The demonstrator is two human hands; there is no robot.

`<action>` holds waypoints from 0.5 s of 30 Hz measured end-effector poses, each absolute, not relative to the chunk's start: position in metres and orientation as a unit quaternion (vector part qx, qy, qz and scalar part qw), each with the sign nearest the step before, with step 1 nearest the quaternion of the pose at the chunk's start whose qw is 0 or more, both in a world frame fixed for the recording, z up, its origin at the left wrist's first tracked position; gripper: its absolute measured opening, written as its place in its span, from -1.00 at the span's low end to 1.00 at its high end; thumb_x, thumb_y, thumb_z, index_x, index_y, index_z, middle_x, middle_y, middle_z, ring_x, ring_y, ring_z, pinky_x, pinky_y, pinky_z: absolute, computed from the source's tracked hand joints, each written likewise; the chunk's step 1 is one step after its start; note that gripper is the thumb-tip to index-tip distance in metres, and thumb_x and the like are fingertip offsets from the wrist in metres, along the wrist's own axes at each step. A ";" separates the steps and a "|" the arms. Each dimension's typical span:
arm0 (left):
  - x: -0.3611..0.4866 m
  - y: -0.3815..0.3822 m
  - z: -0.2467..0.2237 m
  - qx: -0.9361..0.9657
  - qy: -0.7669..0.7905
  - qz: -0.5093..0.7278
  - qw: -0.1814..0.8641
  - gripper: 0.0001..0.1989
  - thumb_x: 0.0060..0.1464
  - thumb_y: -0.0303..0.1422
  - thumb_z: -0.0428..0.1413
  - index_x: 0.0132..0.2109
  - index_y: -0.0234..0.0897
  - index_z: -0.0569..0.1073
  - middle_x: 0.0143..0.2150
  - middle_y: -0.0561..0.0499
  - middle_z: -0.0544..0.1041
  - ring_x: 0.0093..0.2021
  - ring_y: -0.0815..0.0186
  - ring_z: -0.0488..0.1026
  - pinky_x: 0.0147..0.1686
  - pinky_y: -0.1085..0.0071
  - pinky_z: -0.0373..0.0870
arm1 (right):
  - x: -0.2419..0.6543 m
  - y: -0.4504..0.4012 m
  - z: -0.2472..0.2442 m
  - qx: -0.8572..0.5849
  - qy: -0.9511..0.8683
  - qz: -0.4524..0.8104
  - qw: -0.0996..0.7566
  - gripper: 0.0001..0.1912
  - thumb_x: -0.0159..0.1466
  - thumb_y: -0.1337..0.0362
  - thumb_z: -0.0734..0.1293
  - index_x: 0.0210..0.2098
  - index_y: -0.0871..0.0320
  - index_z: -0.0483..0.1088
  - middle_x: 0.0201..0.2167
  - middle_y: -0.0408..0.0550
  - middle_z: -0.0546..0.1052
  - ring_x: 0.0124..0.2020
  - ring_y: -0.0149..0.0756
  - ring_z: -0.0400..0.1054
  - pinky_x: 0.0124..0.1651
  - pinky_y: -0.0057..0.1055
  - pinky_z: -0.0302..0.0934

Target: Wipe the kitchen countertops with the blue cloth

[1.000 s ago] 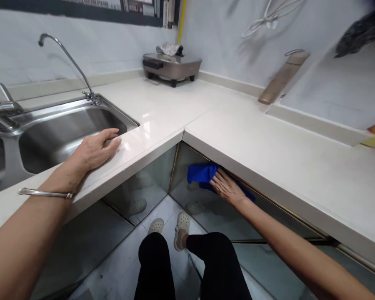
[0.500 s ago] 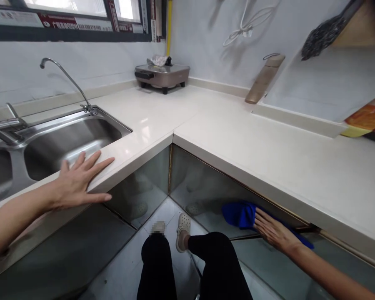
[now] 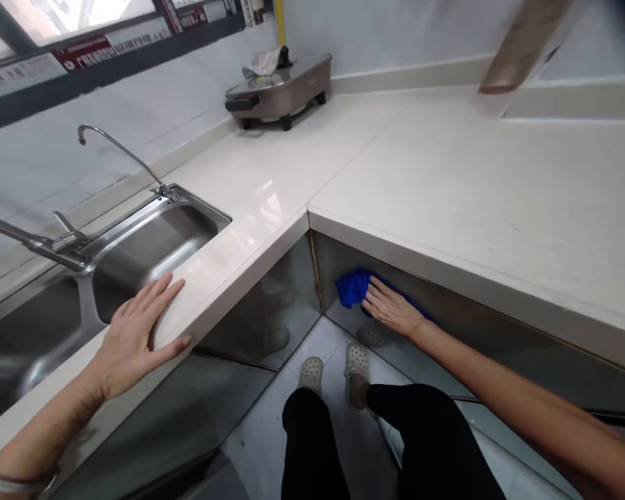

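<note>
My right hand (image 3: pixel 393 309) presses a blue cloth (image 3: pixel 355 286) flat against the shiny cabinet front (image 3: pixel 479 333) just under the white countertop (image 3: pixel 448 187), close to the inner corner. My left hand (image 3: pixel 135 337) lies flat, fingers spread, on the counter's front edge beside the steel sink (image 3: pixel 135 250). It holds nothing. My legs in black trousers and pale clogs (image 3: pixel 312 371) show below.
A curved tap (image 3: pixel 119 149) and a second tap lever (image 3: pixel 46 243) stand at the sink. A metal electric pan (image 3: pixel 278 90) with a rag on it sits in the far corner. A brown object (image 3: pixel 521 48) leans at the upper right.
My right hand has slid the blue cloth along the cabinet front, out to the right half a second ago and now back left to the corner. My left hand stayed on the counter edge.
</note>
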State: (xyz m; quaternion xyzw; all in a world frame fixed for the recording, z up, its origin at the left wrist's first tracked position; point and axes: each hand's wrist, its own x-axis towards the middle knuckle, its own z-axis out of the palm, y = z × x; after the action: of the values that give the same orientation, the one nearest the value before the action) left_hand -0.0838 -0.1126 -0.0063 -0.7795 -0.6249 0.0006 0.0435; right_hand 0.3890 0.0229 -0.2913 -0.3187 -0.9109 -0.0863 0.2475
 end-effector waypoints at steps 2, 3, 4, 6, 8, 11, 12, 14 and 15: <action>-0.082 -0.113 -0.005 -0.776 -0.629 -0.006 0.036 -0.22 0.22 0.11 -0.05 0.47 0.18 -0.18 0.55 0.02 -0.08 0.50 -0.07 -0.05 0.39 -0.13 0.05 | 0.362 0.044 -0.278 -0.303 -0.915 -0.103 0.247 -0.59 0.39 0.43 0.04 -0.09 0.20 0.51 -0.07 0.12 0.53 0.13 -0.18 0.34 0.44 0.01 0.05; -0.081 -0.113 -0.004 -0.775 -0.632 -0.009 0.032 -0.21 0.21 0.11 -0.04 0.47 0.21 -0.17 0.55 0.04 -0.08 0.50 -0.07 -0.05 0.40 -0.14 0.05 | 0.349 0.053 -0.274 -0.302 -0.913 -0.108 0.251 -0.59 0.40 0.43 0.05 -0.04 0.21 0.50 -0.03 0.13 0.52 0.14 -0.17 0.32 0.44 0.03 0.04; -0.080 -0.113 -0.003 -0.773 -0.634 -0.011 0.029 -0.20 0.20 0.12 -0.03 0.47 0.23 -0.17 0.55 0.06 -0.08 0.50 -0.08 -0.05 0.40 -0.15 0.04 | 0.335 0.061 -0.271 -0.310 -0.907 -0.110 0.262 -0.60 0.41 0.42 0.06 0.00 0.20 0.48 -0.01 0.12 0.51 0.15 -0.17 0.31 0.44 0.03 0.04; -0.078 -0.113 -0.002 -0.771 -0.636 -0.010 0.022 -0.19 0.18 0.12 -0.02 0.46 0.24 -0.17 0.55 0.07 -0.09 0.49 -0.11 -0.05 0.40 -0.16 0.03 | 0.303 0.072 -0.271 -0.362 -0.872 -0.088 0.318 -0.62 0.42 0.37 0.09 0.02 0.14 0.48 -0.03 0.08 0.52 0.11 -0.17 0.33 0.43 0.03 0.04; -0.078 -0.113 -0.002 -0.774 -0.633 -0.008 0.019 -0.18 0.17 0.12 -0.01 0.47 0.22 -0.17 0.55 0.06 -0.10 0.49 -0.13 -0.06 0.40 -0.18 0.03 | 0.262 0.078 -0.279 -0.435 -0.810 -0.055 0.389 -0.64 0.43 0.32 0.09 -0.03 0.15 0.50 -0.12 0.10 0.53 0.04 -0.11 0.35 0.40 0.09 0.05; -0.079 -0.114 -0.004 -0.777 -0.630 -0.006 0.020 -0.16 0.17 0.12 -0.01 0.48 0.16 -0.17 0.55 0.02 -0.11 0.49 -0.14 -0.05 0.39 -0.19 0.04 | 0.199 0.077 -0.295 -0.520 -0.706 0.002 0.481 -0.56 0.44 0.31 -0.01 -0.07 0.22 0.47 -0.18 0.19 0.52 -0.02 0.00 0.38 0.27 0.16 0.16; -0.080 -0.114 -0.005 -0.775 -0.632 -0.006 0.022 -0.15 0.17 0.13 -0.01 0.48 0.14 -0.16 0.55 0.01 -0.11 0.49 -0.15 -0.05 0.39 -0.20 0.03 | 0.181 0.076 -0.299 -0.530 -0.687 0.019 0.498 -0.53 0.44 0.32 -0.06 -0.06 0.24 0.45 -0.18 0.20 0.51 -0.04 0.01 0.39 0.21 0.14 0.22; -0.080 -0.114 -0.006 -0.770 -0.637 -0.002 0.020 -0.12 0.13 0.15 0.01 0.48 0.13 -0.15 0.55 0.01 -0.11 0.48 -0.18 -0.05 0.38 -0.22 0.04 | 0.155 0.073 -0.303 -0.523 -0.677 0.048 0.516 -0.45 0.45 0.34 -0.16 0.00 0.24 0.41 -0.18 0.21 0.51 -0.08 0.00 0.41 0.08 0.04 0.30; -0.080 -0.114 -0.006 -0.768 -0.640 -0.001 0.017 -0.10 0.12 0.17 0.02 0.48 0.13 -0.15 0.55 0.01 -0.11 0.48 -0.19 -0.04 0.38 -0.23 0.04 | 0.145 0.071 -0.302 -0.506 -0.690 0.054 0.514 -0.42 0.44 0.34 -0.20 0.04 0.25 0.38 -0.16 0.21 0.51 -0.09 -0.01 0.42 0.04 0.00 0.32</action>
State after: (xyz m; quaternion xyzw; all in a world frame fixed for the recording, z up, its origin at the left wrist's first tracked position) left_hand -0.0803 -0.1141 -0.0061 -0.7683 -0.6398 -0.0015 0.0167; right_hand 0.1451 0.0712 -0.3022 -0.5059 -0.6903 0.0544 0.5145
